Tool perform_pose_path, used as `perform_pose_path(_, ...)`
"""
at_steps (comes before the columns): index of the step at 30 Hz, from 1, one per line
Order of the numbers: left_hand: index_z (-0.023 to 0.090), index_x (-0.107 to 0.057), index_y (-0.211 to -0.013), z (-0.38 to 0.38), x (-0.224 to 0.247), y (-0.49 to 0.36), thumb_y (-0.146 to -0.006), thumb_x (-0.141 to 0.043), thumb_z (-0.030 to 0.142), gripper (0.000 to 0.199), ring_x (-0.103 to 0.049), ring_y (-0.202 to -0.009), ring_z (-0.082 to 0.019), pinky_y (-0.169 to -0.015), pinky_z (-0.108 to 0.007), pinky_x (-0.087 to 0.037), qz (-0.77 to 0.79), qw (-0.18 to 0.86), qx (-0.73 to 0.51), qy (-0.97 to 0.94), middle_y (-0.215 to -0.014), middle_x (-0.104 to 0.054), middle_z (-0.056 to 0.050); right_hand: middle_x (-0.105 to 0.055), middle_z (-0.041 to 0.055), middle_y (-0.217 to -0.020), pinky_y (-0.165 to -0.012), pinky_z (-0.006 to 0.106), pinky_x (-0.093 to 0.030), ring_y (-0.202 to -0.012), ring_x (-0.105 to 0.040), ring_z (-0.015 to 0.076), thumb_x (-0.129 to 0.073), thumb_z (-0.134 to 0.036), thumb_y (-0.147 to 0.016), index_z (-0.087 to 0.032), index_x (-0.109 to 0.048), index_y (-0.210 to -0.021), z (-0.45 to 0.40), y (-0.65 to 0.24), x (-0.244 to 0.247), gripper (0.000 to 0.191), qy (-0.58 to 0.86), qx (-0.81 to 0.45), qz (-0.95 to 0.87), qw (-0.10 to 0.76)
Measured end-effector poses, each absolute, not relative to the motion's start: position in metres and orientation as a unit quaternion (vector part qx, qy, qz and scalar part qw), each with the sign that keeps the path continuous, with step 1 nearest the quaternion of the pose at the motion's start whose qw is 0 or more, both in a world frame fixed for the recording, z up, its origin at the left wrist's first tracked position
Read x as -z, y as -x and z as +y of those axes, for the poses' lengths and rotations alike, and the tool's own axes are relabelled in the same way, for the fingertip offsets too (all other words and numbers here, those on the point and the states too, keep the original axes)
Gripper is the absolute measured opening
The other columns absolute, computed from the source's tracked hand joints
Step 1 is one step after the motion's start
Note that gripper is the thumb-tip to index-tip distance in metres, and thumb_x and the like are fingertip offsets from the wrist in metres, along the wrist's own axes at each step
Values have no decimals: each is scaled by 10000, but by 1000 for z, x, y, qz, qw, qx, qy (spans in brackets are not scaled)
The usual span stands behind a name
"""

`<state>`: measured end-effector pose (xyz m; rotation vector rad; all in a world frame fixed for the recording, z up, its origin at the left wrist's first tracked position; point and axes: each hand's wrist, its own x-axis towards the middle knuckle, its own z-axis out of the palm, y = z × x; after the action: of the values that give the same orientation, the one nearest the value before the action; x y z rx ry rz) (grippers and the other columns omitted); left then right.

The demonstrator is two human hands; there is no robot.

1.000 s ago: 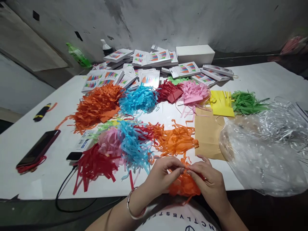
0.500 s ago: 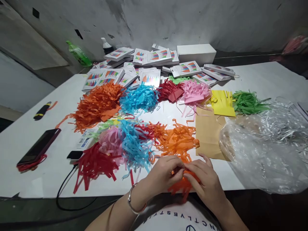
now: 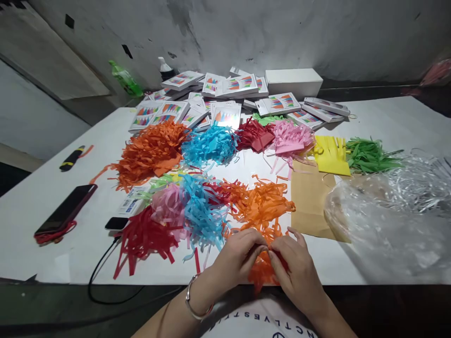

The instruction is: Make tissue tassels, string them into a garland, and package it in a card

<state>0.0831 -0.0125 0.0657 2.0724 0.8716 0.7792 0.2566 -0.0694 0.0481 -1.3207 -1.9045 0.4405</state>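
At the table's front edge, my left hand (image 3: pixel 243 253) and my right hand (image 3: pixel 294 263) meet with their fingertips pinched together. Between them is an orange paper tassel (image 3: pixel 262 270), its cut strips hanging down below my fingers over the edge. The part gripped is mostly hidden by the fingers. Just beyond my hands lies a heap of orange tassels (image 3: pixel 266 202). To its left are blue fringed paper (image 3: pixel 202 211), pink fringe (image 3: pixel 169 206) and a dark red tassel (image 3: pixel 146 239), overlapping one another.
Flat printed boxes (image 3: pixel 236 84) pile up at the back beside a white box (image 3: pixel 293 82). A brown paper sheet (image 3: pixel 308 206) and a clear plastic bag (image 3: pixel 380 225) lie on the right. On the left are a phone (image 3: pixel 66 209), a box cutter (image 3: pixel 71 158) and a black cable (image 3: pixel 93 272).
The view has shifted slightly, so the table things appear a little further right. My fingertips have drawn closer together on the orange tassel, which both hands still hold.
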Motion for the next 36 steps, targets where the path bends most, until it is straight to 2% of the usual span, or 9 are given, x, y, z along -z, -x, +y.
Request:
perform_pose_path(3,217,-578,-852,-13,-69,-76,-935,-483,151,143,-603,-701,-170,-650,-279,-473,347,361,-301,-811,-763,-657,-25,-664,-12,-834,-1114,505,-334,-779,-633,150,-462,-151,-970,-235,-575,-956,-69,-253,-49,142,510,-213,-742,380)
perform_pose_path(6,226,-607,-887,-7,-79,-54,-917,-499,121,154,-636,-722,-168,-655,-263,-501,345,352,-308,-814,-802,-684,-18,-718,25,-1032,-1085,421,-431,-976,-672,172,-483,-220,-981,-252,-612,-1113,-61,-264,-49,187,480,-265,-742,386)
perform_pose_path(11,227,-666,-975,16,-107,21,-897,-507,119,207,-635,-678,-143,-624,-246,-517,461,219,-383,-770,-835,-679,-4,-665,82,-1271,-1021,408,-508,-1199,-606,220,-493,-204,-969,-235,-602,-1274,-20,-298,-34,325,511,-143,-767,360)
perform_pose_path(15,224,-674,-1151,36,-126,57,-929,-514,217,273,-619,-1055,-274,-963,-468,-486,613,-18,-364,-701,-1100,-661,-54,-638,158,-1283,-955,473,-526,-1136,-617,281,-507,-136,-927,-157,-633,-1236,17,-304,-14,334,510,-69,-828,223)
perform_pose_path(18,139,-613,-1247,44,-118,31,-933,-534,242,340,-521,-1201,-359,-1052,-580,-385,618,-110,-344,-698,-1225,-595,-155,-667,170,-1188,-880,468,-534,-1026,-635,283,-486,-93,-920,-136,-661,-1171,29,-297,-6,309,503,-55,-840,197)
perform_pose_path(23,229,-622,-1207,38,-57,-67,-897,-606,185,314,-571,-1120,-266,-950,-436,-481,353,120,-207,-905,-1166,-633,-114,-690,88,-975,-762,375,-543,-854,-645,217,-524,-132,-919,-183,-705,-900,18,-291,-6,190,494,-74,-842,204)
perform_pose_path(26,202,-629,-1141,31,-28,-98,-913,-618,226,230,-580,-1052,-271,-909,-440,-472,345,141,-131,-919,-1088,-647,-99,-683,95,-1075,-781,381,-564,-899,-666,218,-539,-228,-946,-202,-688,-1067,5,-292,-3,193,512,-82,-825,223)
perform_pose_path(31,190,-646,-1018,28,-20,-95,-934,-593,207,101,-563,-1026,-265,-896,-431,-440,376,137,-118,-909,-1085,-644,-84,-529,173,-1397,-1011,525,-494,-1271,-531,309,-478,-315,-980,-187,-499,-1388,-6,-304,13,429,623,-70,-712,317)
perform_pose_path(36,194,-667,-1008,27,-17,-90,-957,-538,176,140,-569,-1005,-248,-890,-419,-434,378,151,-137,-903,-1081,-656,-82,-573,170,-1300,-945,515,-528,-1164,-580,305,-534,-339,-948,-190,-516,-1366,-16,-326,13,444,706,-37,-568,420)
